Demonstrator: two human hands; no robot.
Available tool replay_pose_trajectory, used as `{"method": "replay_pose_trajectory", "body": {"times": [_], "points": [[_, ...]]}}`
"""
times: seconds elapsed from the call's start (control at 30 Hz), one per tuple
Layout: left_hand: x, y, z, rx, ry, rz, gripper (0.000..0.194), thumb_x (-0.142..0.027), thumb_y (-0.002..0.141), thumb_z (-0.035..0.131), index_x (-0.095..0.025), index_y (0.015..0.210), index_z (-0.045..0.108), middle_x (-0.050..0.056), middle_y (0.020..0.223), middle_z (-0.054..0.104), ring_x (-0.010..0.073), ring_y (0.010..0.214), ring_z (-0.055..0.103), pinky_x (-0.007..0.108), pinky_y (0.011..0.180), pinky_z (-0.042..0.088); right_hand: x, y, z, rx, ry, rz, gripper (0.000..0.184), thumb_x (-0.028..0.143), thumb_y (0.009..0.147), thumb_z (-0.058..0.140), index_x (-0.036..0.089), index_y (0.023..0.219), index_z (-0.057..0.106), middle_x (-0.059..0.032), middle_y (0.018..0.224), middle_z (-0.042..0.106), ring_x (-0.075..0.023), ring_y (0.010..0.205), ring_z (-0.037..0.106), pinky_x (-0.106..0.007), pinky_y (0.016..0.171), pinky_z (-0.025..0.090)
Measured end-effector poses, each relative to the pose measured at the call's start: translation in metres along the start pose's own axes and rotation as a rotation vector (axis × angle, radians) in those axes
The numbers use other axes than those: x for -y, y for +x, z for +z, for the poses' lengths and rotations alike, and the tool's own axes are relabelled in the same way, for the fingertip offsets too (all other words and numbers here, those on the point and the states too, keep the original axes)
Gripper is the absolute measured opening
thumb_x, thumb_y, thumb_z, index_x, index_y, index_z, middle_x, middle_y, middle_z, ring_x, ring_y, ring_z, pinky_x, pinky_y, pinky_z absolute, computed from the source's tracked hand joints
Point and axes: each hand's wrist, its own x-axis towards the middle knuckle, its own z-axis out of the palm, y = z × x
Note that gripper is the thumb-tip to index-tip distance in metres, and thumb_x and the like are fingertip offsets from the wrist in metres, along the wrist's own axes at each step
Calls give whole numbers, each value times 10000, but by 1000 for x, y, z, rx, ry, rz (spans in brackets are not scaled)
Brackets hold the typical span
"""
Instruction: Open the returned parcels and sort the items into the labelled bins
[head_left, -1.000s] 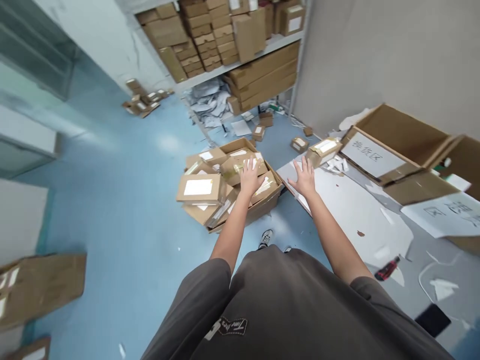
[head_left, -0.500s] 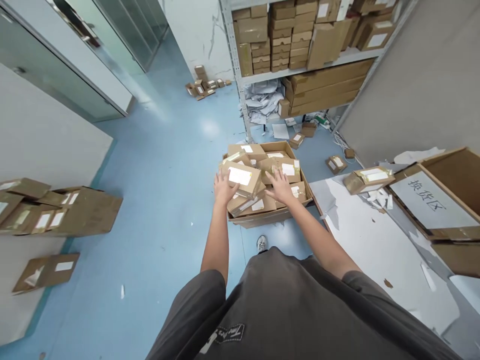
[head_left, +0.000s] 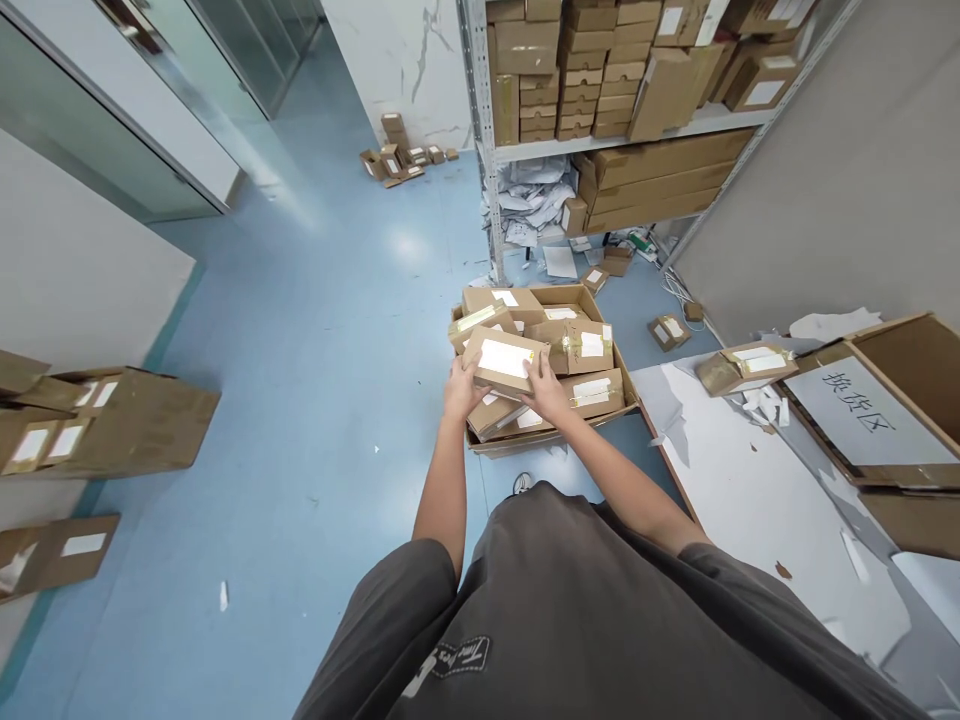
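While above the carton (head_left: 570, 295), labelled box (head_left: 502, 362) between both hands (head_left: 460, 389) (head_left: 548, 393).

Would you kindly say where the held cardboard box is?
The cardboard box is just right of the head view's centre, between left hand and right hand, over the open carton.

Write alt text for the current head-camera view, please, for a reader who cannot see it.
A person's left hand and right hand hold a white-labelled cardboard box between them, at an open carton filled with more boxes. A loaded metal shelf stands beyond, and a white-topped table is to the right.
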Motion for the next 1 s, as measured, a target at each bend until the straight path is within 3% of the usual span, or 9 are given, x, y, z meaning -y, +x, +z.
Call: {"method": "replay_pose_trajectory", "body": {"times": [0.1,0.23,0.43,0.57,0.73,0.87,1.0], "points": [[-12,1,4,-18,19,2,882,-436,888,864,-377,1676,471,129,1602,482,336,1366,638,423,1088,585,-7,4,-2,-20,1,2,981,333,909,830,181,1733,319,-268,1823,124,-466,1645,304,-621,1224,464],[-35,9,6,-54,19,22,851,-443,909,841,-353,1675,483,148,1605,476,352,1351,648,430,1079,588,-17,5,-22,-76,-26,1,882,230,931,765,155,1710,358,-255,1825,128,-437,1684,212,-625,1300,363],[-99,30,9,-38,-22,165,864,-436,916,836,-322,1691,469,170,1613,482,384,1367,638,452,1096,583,-48,-16,-70,-194,-83,112,933,232,904,782,199,1725,340,-206,1850,67,-444,1676,226,-642,1298,364],[-165,46,27,7,-44,317,867,-451,918,832,-318,1694,470,179,1640,465,402,1418,599,454,1102,583,-84,-55,-108,-262,-127,276,958,267,881,823,212,1719,362,-183,1856,43,-456,1666,239,-646,1268,410],[-267,46,63,79,-59,550,880,-501,935,807,-312,1712,441,190,1659,447,412,1431,584,469,1105,579,-136,-130,-153,-368,-152,478,1062,290,836,870,241,1741,317,-169,1860,12,-457,1668,233,-650,1272,405],[-351,22,91,146,-87,736,894,-510,931,815,-304,1714,438,191,1639,470,404,1444,574,457,1130,560,-171,-205,-181,-452,-189,625,1039,276,846,849,228,1737,318,-183,1856,51,-454,1662,248,-645,1274,398],[-427,-22,122,231,-91,846,907,-482,919,837,-312,1715,437,192,1672,430,397,1374,633,451,1085,585,-199,-284,-203,-506,-200,779,951,234,862,812,205,1706,377,-199,1846,104,-447,1659,259,-623,1257,423]]}}
